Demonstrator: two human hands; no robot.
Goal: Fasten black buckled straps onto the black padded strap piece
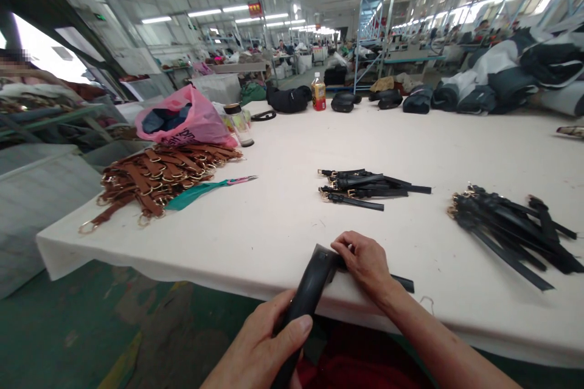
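- Black strap (pixel 306 295), broad and glossy, is held at a slant above the near edge of a cloth-covered surface (pixel 219 255), seen in the head camera's view.
- The left hand (pixel 274 337) grips its lower length, thumb laid across the top and fingers curled around the side.
- The right hand (pixel 368 264) works at the far end, thumb and forefinger pinching the strap there.
- A narrow black end (pixel 403 283) juts out beyond the right wrist; whether it belongs to the same strap cannot be told.
- Ahead of the hands, a small cluster of black buckled straps (pixel 365 184) lies on the surface, gold-coloured hardware toward the left.
- A larger heap of black straps (pixel 520 231) lies well to the right.
- At left, brown straps with metal rings (pixel 155 176) are piled in front of a pink plastic bag (pixel 191 118), beside pink-handled snips (pixel 241 181) and a teal cloth strip (pixel 196 194).
- Along the far edge stand a drink bottle (pixel 318 94) with a red and yellow label and dark rolled bundles (pixel 479 95).
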